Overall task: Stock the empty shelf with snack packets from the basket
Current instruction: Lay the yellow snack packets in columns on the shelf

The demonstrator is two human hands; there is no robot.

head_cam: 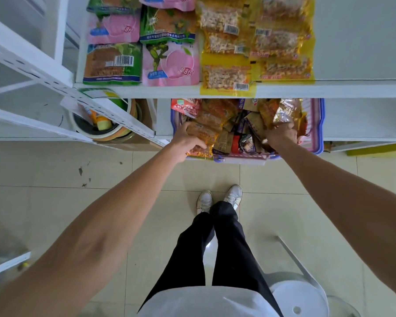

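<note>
Basket (318, 124) holds mixed snack packets. Two hands reach into it: left hand (187, 140), grip closed around one orange packet (202, 133); right hand (281, 136), grip holding one gold packet (288, 109). Shelf (357, 44) above the basket carries three green packets (112, 65), three pink packets (170, 65), six yellow packets (226, 75).

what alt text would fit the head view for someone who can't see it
Seen from above, a person's left hand grips an orange packet and the right hand a gold packet in a full basket. The shelf above holds rows of green, pink and yellow packets.
</note>
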